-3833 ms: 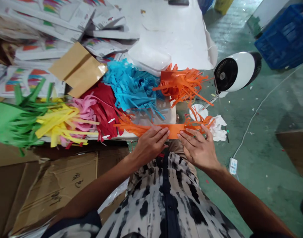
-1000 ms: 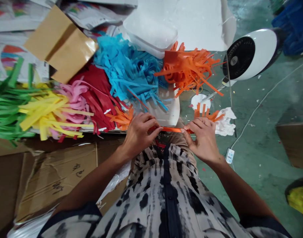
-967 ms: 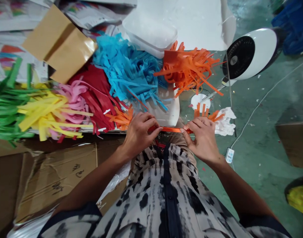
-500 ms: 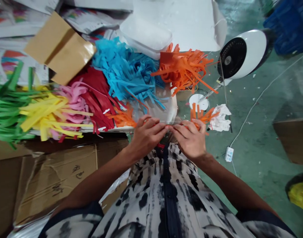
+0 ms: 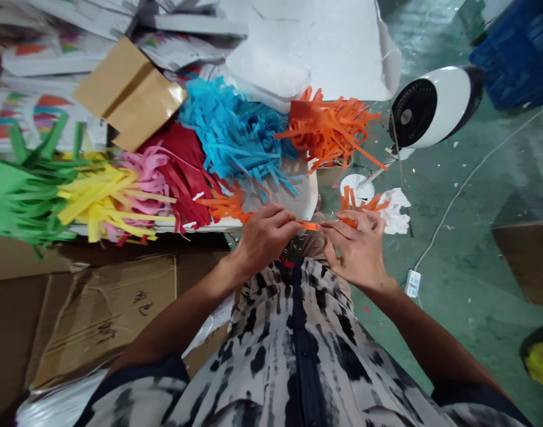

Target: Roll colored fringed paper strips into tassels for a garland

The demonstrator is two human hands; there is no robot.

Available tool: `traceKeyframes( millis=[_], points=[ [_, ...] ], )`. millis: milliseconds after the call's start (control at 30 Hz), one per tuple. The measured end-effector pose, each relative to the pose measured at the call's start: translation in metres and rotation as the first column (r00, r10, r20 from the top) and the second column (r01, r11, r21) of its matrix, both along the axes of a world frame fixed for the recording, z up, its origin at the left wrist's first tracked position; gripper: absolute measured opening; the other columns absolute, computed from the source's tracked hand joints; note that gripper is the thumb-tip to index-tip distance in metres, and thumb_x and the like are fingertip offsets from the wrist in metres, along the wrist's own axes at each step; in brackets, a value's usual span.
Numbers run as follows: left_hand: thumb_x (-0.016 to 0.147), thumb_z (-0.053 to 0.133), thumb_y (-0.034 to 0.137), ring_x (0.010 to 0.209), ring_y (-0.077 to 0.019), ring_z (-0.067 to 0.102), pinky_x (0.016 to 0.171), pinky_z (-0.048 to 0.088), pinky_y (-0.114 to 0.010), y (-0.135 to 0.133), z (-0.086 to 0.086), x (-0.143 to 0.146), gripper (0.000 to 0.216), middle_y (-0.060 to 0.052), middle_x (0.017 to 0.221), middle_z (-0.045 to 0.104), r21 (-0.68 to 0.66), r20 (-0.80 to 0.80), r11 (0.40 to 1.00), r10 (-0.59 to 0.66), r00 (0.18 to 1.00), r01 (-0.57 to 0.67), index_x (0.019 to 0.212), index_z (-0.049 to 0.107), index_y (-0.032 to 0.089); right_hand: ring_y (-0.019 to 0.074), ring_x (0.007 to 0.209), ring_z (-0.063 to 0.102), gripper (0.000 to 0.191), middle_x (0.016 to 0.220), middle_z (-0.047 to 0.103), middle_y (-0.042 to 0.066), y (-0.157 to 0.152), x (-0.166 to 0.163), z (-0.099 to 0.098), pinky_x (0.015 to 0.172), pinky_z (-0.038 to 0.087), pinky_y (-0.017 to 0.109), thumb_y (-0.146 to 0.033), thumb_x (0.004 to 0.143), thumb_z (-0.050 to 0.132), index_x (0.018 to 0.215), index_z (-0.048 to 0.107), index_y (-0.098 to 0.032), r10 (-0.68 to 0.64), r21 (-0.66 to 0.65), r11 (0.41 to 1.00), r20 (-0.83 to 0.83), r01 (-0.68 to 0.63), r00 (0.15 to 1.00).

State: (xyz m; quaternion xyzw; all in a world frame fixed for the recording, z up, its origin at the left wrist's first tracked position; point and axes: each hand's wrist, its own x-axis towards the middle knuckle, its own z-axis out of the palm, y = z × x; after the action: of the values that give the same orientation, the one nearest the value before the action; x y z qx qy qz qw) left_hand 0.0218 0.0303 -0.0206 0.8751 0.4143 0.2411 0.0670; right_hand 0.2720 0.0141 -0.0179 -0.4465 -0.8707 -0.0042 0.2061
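Between my two hands stretches an orange paper tassel, its middle twisted into a narrow band and its fringe spreading out beyond each hand. My left hand is closed around the band, with cut strips fanning out to its left over the table edge. The fingers of my right hand are looser; their tips hold the band, the thumb stands lower, and fringe sticks up behind the knuckles. Just past my hands lie a pile of fringed orange paper and a pile of fringed blue paper.
Red, pink, yellow and green fringed paper lie leftward along the table. A brown folded card rests behind them. At right stand a white fan and a power strip. Cardboard boxes sit below left.
My hands have moved slightly apart, baring the orange twisted band between them. My right hand's fingers have loosened and its thumb has dropped away. The view has shifted a little.
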Motion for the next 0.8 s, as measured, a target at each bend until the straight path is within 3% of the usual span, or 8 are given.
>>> traceKeyframes(
  millis=[167,400,800],
  points=[
    [0.108,0.053,0.027,0.091,-0.0214,0.062,0.086,0.049,-0.037,0.012,-0.006,0.007,0.024,-0.007,0.096,0.074,-0.074,-0.031,0.997,0.022,0.999,-0.024,0.097,0.072,0.018,0.0267,0.122,0.059,0.017,0.116,0.078,-0.001,0.007,-0.009,-0.003,0.112,0.03,0.052,-0.036,0.102,0.062,0.114,0.073,-0.034,-0.044,-0.039,0.998,-0.047,0.042,0.998],
    [0.106,0.058,0.029,0.093,-0.0244,0.06,0.083,0.045,-0.038,0.012,-0.005,0.004,0.019,-0.007,0.097,0.073,-0.079,-0.07,0.994,0.067,0.995,-0.072,0.098,0.07,0.017,0.0259,0.112,0.059,0.019,0.102,0.074,0.003,0.019,-0.014,-0.003,0.103,0.03,0.047,-0.036,0.106,0.057,0.099,0.073,-0.027,-0.076,-0.153,0.987,-0.109,0.059,0.991],
    [0.102,0.064,0.037,0.096,-0.0304,0.059,0.083,0.039,-0.045,0.017,0.003,-0.007,0.024,-0.01,0.093,0.07,-0.095,-0.16,0.964,0.231,0.96,-0.248,0.087,0.069,0.019,0.0312,0.107,0.053,0.012,0.097,0.068,0.008,0.026,-0.02,0.006,0.092,0.031,0.048,-0.03,0.099,0.054,0.092,0.062,-0.024,-0.133,-0.183,0.973,0.074,0.144,0.988]
  ],
)
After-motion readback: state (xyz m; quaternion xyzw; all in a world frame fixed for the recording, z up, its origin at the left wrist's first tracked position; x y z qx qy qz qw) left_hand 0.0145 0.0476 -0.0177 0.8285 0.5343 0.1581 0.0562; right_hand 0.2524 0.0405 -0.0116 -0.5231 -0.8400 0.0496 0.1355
